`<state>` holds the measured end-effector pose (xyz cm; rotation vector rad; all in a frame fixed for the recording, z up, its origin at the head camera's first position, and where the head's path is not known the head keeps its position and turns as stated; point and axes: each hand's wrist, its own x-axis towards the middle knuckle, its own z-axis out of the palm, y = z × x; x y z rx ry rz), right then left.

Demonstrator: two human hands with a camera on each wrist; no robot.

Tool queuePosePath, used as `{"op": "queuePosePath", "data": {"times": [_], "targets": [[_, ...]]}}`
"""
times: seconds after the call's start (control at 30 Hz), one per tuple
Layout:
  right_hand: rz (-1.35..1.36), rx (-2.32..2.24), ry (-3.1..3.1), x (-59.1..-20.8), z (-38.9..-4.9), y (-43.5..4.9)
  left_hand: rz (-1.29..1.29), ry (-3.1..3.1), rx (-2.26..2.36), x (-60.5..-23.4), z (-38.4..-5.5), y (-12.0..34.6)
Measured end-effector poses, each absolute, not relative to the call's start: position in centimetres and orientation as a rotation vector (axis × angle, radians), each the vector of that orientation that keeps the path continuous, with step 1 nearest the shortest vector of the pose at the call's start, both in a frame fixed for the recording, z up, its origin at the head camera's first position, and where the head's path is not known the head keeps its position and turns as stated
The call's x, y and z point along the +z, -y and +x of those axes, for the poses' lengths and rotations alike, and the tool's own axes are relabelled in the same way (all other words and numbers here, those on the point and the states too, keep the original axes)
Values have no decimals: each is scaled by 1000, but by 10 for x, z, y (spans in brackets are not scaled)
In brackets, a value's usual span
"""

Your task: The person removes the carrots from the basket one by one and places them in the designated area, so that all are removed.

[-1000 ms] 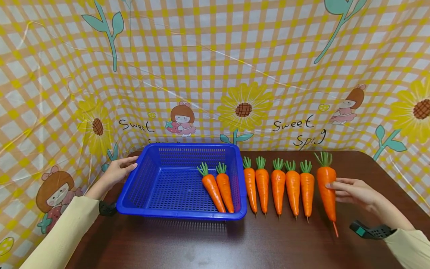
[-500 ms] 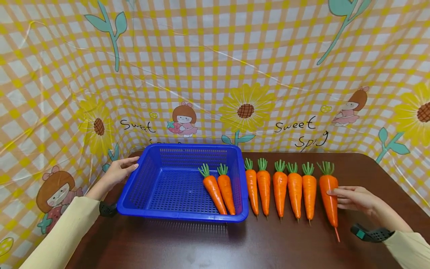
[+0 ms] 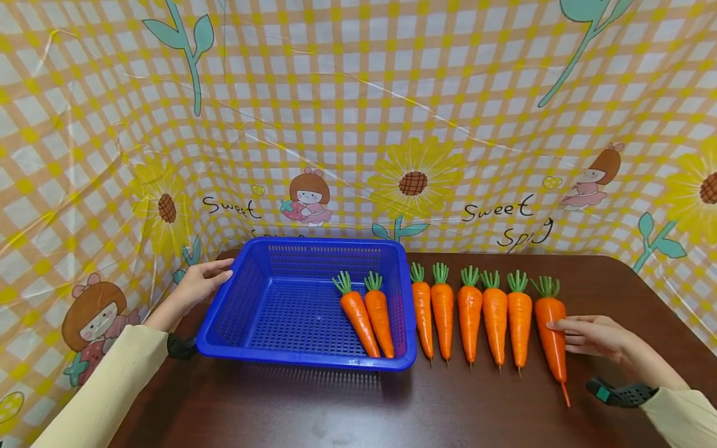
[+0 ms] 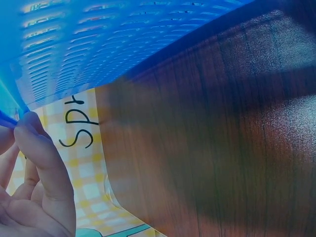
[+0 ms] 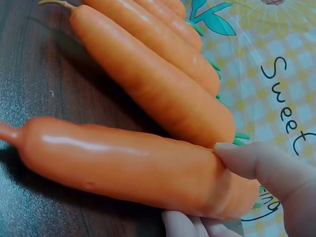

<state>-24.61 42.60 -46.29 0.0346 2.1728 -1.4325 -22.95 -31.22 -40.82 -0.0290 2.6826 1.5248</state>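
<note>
My left hand [image 3: 201, 286] pinches the left rim of a blue plastic basket [image 3: 310, 359] between thumb and fingers; the left wrist view shows the fingertips at the rim [image 4: 12, 118]. Two orange carrots with green tops, one of them this left carrot [image 3: 358, 323], lie at the basket's right end. On the right, my right hand [image 3: 599, 339] grips the rightmost carrot [image 3: 551, 336] near its thick end, thumb on one side and fingers on the other. In the right wrist view this carrot [image 5: 113, 158] lies close over the table, beside its neighbour [image 5: 158, 89].
Several more carrots [image 3: 469, 320] stand in a row between the basket and the held carrot, tops toward the back. The dark wooden table [image 3: 336, 410] runs back to a checked yellow cloth [image 3: 336, 112] that hangs behind and at both sides.
My right hand has brought its carrot down and toward the front of the table, at the right end of the row. My left hand stays on the basket rim.
</note>
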Motion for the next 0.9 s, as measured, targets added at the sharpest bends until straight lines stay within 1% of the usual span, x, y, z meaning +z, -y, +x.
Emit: {"op": "queuePosePath", "data": {"times": [0.17,0.5,0.67,0.9], "targets": [[62,-1431,-2180,-461,-245,-422,5,-2733,1484,-406,-230,310],[168,-1456,-2175,-460,-245,-413,-17,-2697,1517,-405,-228,310],[150,-1480,-2163,-459,-244,-414,20,-2725,1496,-408,-230,310],[75,-1494,-2170,-459,-242,-417,7,-2695,1537,-409,-228,312]]}}
